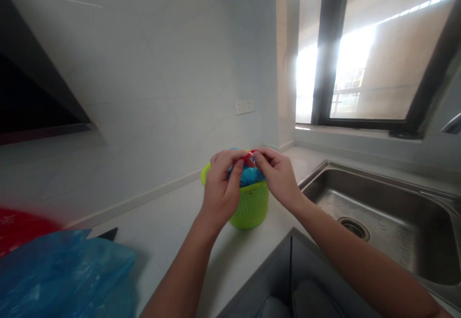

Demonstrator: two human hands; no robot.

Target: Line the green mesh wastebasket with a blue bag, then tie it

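A small lime-green perforated basket (252, 207) stands on the white counter (169, 231), lined with a blue plastic bag (250, 176). Both hands hover over its rim. My left hand (221, 188) and my right hand (277, 176) pinch a small red piece (248, 155) between thumbs and fingers, right above the bag. I cannot tell whether the red piece is part of the bag or a separate item.
A steel sink (382, 217) with a drain lies to the right. A crumpled blue plastic bag (65, 275) and something red (18, 226) sit at the near left. A wall socket (245, 106) and a window (378, 54) are behind.
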